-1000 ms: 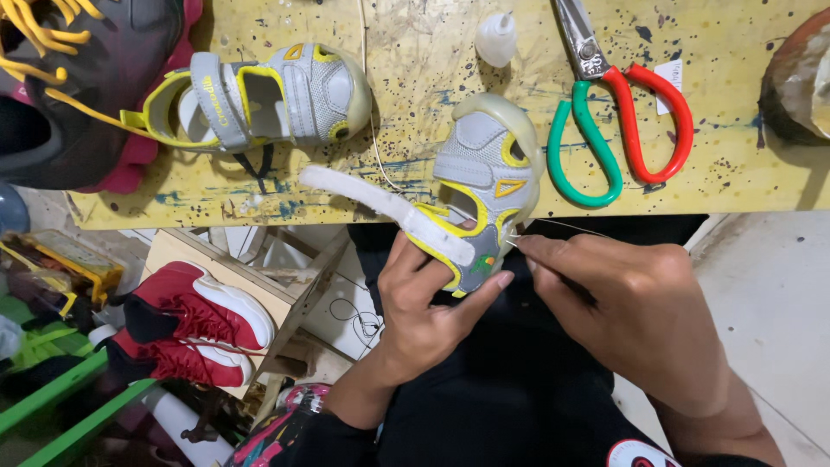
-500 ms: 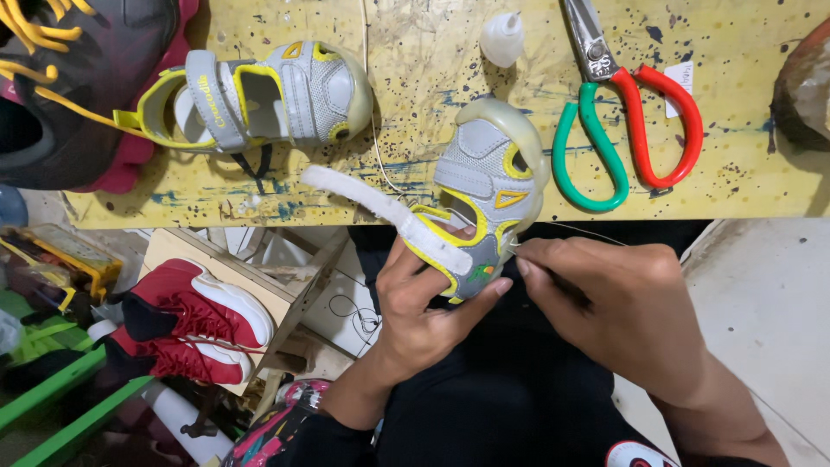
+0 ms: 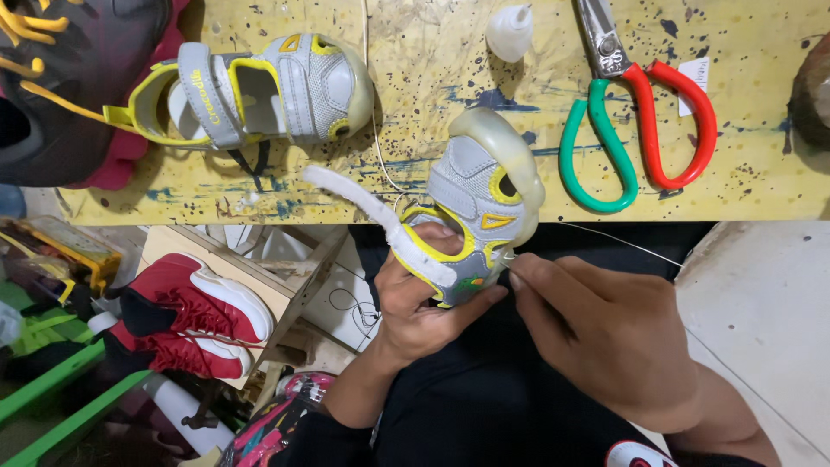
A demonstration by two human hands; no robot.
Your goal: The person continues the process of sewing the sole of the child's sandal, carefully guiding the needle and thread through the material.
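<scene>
At bench edge: left hand (image 3: 424,298) fingers wrapped around grey-yellow child's sandal (image 3: 475,203). Right hand (image 3: 605,333) fingertips pinched at its side seam, thread (image 3: 618,242) trailing right.

My yellow, paint-spattered workbench (image 3: 432,52) carries a grey-and-yellow child's sandal (image 3: 259,86), a dark sneaker with yellow laces (image 3: 69,78) at its left end, a small white glue bottle (image 3: 508,30), and scissors with one green and one red handle (image 3: 635,121).
</scene>
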